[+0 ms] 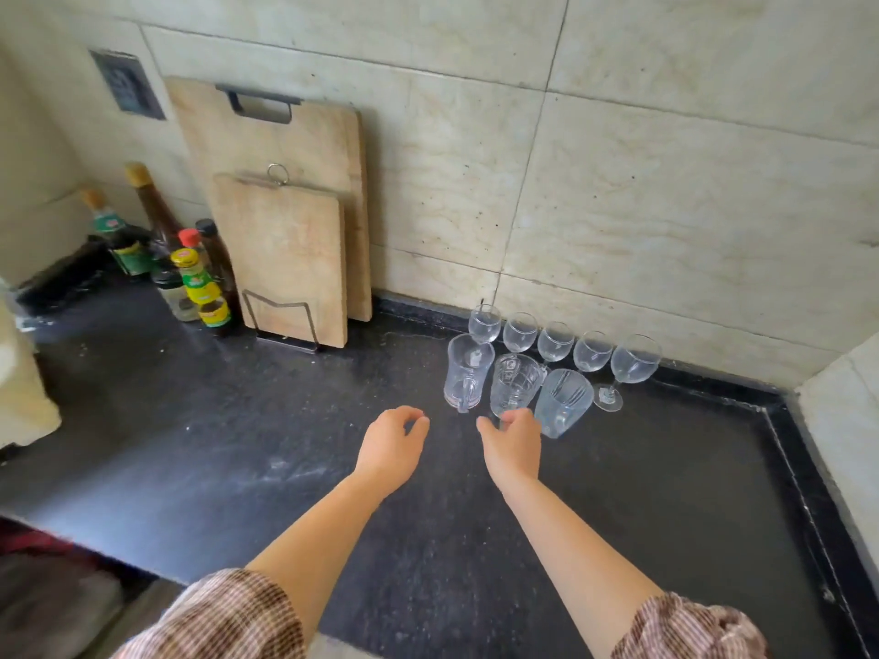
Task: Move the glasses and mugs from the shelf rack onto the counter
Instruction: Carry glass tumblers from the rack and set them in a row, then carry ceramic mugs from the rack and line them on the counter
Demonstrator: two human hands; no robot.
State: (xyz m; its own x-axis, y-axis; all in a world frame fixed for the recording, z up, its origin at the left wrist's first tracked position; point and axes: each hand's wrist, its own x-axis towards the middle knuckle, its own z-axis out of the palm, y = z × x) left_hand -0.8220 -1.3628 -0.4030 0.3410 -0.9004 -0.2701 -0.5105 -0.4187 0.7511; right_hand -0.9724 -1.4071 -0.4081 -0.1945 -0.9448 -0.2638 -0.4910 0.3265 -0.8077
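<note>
A person's right hand (512, 442) hovers with fingers curled at the foot of a cut-glass mug (516, 380). Whether it grips the base or only nears it cannot be told. The left hand (392, 444) hangs beside it, fingers loosely bent and holding nothing, over the dark counter (238, 444).

The mug stands between a handled mug (468, 373) and a plain tumbler (566, 401), the three nearly touching. Behind them, five wine glasses (555, 342) line the counter's back edge, toward the back right corner. The shelf rack is out of view, so how many pieces remain there is unknown.

The risk lies in the crowding. A careless flick of the fingers could knock the mug into its neighbours, and those could topple the thin-stemmed wine glasses. The end glass (635, 359), closest to the tumbler, looks most exposed.

Further along the back edge, two wooden cutting boards (285, 259) lean in a wire stand (280, 321). Sauce bottles (200, 283) cluster near the back left corner. Neither stands in the way of the hands.
</note>
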